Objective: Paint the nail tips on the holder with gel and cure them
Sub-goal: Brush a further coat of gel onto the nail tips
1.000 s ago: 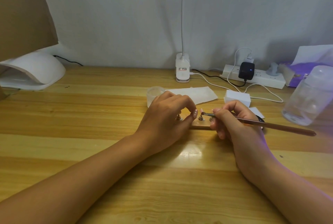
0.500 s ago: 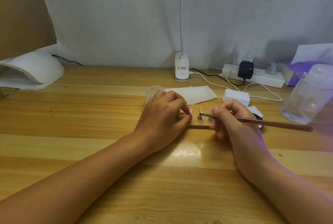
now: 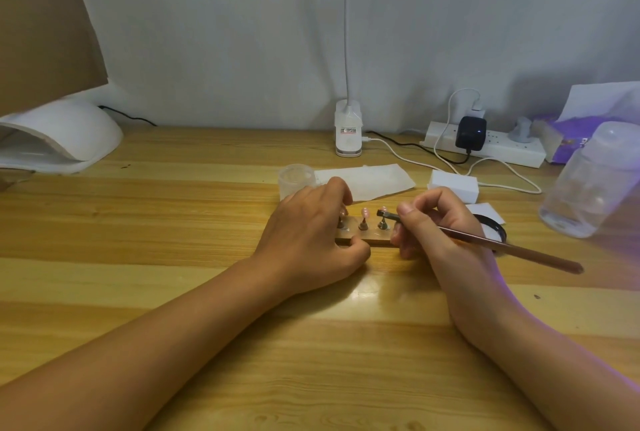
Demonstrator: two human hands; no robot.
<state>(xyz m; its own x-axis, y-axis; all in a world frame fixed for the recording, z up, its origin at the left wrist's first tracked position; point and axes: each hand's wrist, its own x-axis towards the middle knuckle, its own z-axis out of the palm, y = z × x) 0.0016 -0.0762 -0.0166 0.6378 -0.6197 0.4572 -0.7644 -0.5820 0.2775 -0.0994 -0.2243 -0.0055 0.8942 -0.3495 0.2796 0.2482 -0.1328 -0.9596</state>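
Observation:
A small wooden holder (image 3: 372, 239) lies on the table with pink nail tips (image 3: 365, 212) standing on metal pegs. My left hand (image 3: 311, 240) grips the holder's left end, thumb on its front edge, and hides that part. My right hand (image 3: 440, 226) holds a long brown gel brush (image 3: 512, 250) like a pen. The brush's dark head (image 3: 382, 213) touches the rightmost nail tip (image 3: 383, 209). A white curing lamp (image 3: 59, 136) sits at the far left.
Behind the holder are a small clear jar (image 3: 297, 178), a white paper sheet (image 3: 367, 181) and a white box (image 3: 453, 184). A desk lamp base (image 3: 348, 132), a power strip (image 3: 485, 146) with cables, a clear plastic bottle (image 3: 588, 184) and a black ring-shaped lid (image 3: 495, 229) stand further off.
My left hand slid left along the holder and uncovered more nail tips. The brush head stays at the rightmost tip.

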